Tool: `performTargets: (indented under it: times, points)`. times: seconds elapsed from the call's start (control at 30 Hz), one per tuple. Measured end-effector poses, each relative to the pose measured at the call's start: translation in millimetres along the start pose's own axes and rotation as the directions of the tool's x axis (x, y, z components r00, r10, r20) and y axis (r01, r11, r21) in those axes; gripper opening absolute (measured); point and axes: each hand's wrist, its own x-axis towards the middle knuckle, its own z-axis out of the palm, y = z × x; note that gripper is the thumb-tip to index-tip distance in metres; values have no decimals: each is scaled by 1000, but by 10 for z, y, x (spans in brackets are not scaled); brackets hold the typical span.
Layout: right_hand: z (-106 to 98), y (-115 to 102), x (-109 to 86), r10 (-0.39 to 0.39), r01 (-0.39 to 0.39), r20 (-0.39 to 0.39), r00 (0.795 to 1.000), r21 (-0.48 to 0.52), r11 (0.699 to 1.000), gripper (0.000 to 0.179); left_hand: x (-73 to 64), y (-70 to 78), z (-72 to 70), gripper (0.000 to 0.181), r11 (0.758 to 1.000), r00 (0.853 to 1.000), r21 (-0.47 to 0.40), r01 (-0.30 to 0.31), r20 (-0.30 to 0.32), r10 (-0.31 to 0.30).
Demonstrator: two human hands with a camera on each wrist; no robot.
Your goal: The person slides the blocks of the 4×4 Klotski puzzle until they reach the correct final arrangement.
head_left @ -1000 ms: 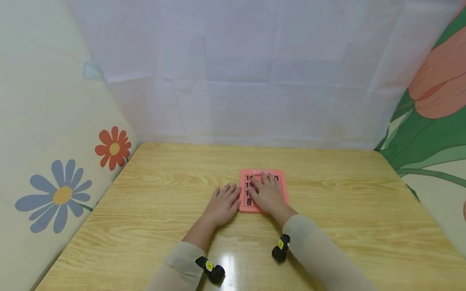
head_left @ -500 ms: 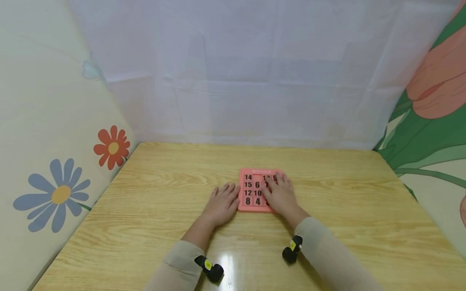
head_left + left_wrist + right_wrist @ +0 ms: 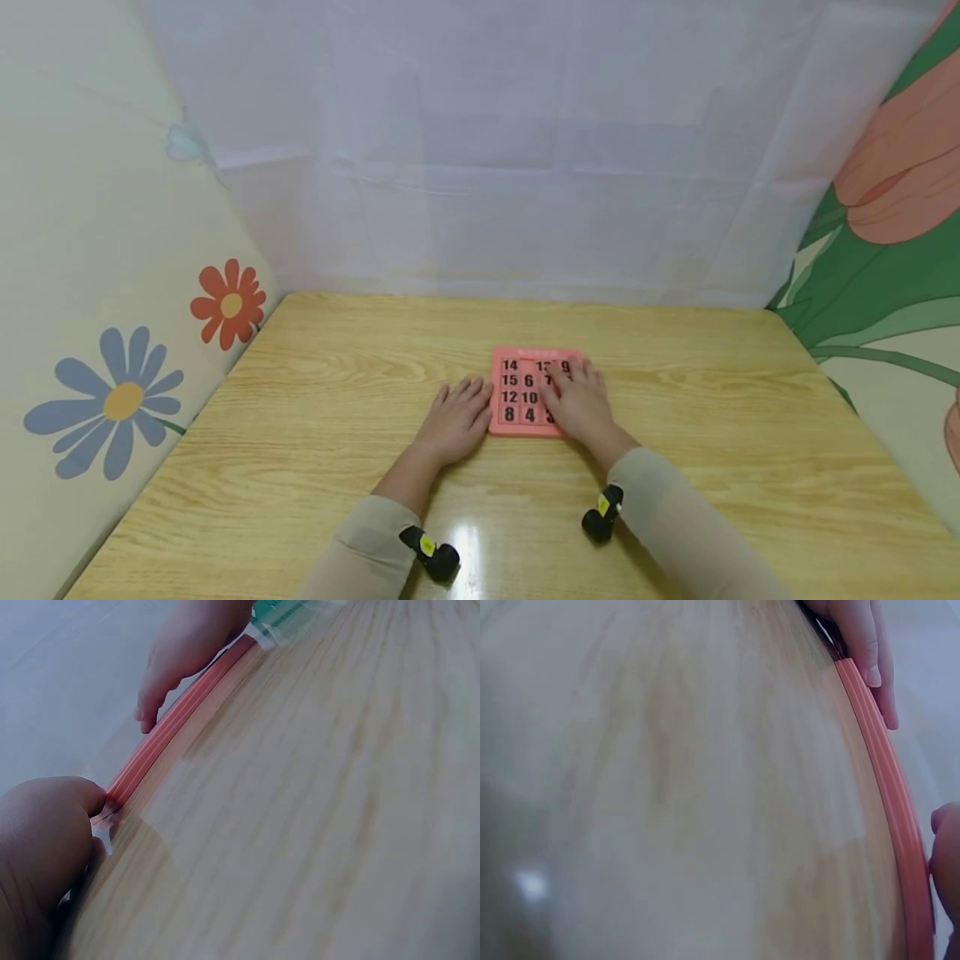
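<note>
A pink number slide puzzle with black-numbered tiles lies flat on the wooden table. Along its left edge rests my left hand, fingers extended, the thumb side against the frame. My right hand lies over the right half of the board, its fingertips on the upper tiles, covering several numbers. A gap in the top row separates tiles 14 and 13. In the left wrist view the puzzle's side wall runs between both hands. The right wrist view shows that pink wall too, with my right thumb just above it.
The wooden table extends around the puzzle on all sides. A white sheet hangs behind its far edge, and flower-printed panels stand at the left and right. Black wrist cameras are strapped to both sleeves.
My right hand has shifted right across the puzzle, uncovering the middle columns. Since half a second ago, tile 13 has slid slightly left into the gap. My left hand stays in place.
</note>
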Motion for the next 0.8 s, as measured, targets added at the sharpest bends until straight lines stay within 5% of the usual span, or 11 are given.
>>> performTargets:
  times: [0.8]
  points:
    - [63, -145, 33, -34, 34, -7, 999, 15, 999, 56, 3, -15, 14, 52, 1000, 1000, 2, 1, -7, -1]
